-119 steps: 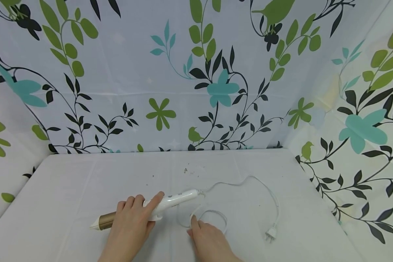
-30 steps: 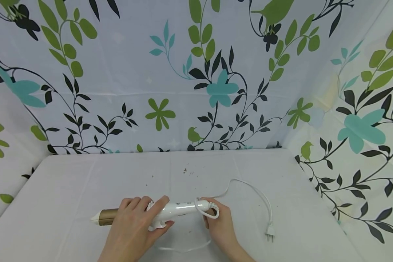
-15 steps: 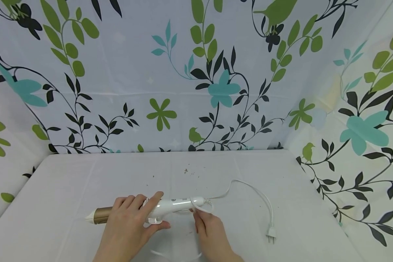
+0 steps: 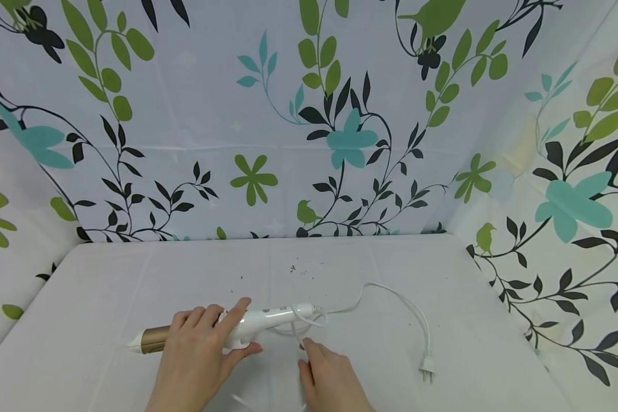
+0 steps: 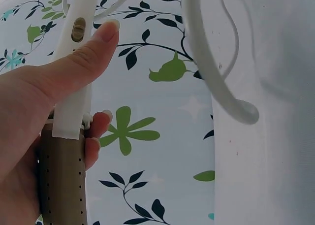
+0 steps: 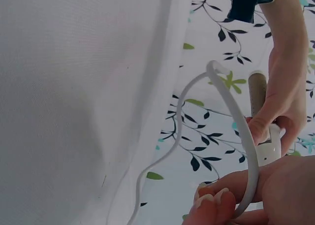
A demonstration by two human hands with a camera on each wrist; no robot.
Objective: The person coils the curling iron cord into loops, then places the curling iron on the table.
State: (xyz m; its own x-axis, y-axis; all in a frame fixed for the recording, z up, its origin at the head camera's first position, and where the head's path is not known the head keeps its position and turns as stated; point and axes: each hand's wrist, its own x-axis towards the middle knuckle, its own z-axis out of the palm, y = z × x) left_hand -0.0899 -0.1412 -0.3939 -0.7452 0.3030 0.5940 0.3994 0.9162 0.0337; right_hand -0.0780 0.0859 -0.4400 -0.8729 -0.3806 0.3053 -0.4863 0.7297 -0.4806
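Note:
My left hand (image 4: 193,349) grips a white curling iron (image 4: 270,317) around the near end of its handle, thumb along the top. Its gold barrel (image 5: 63,180), dotted with small holes, points left and ends in a white tip (image 4: 134,343). The white cord (image 6: 241,119) wraps once around the handle's right end. In the head view, my right hand (image 4: 333,375) is below that wrap, pinching the cord between thumb and fingers. More cord runs right across the table to a two-prong plug (image 4: 426,366).
A white-covered table (image 4: 185,269) lies under the work, with small dark specks (image 4: 293,269) near its middle back. Leaf-patterned cloth (image 4: 195,114) stands behind it and at both sides. A cord length (image 4: 242,400) trails at the front edge.
Four seconds ago the cord lay in loose loops on the table; now one turn circles the handle. My right hand has moved down from the handle end, and the iron has shifted slightly left.

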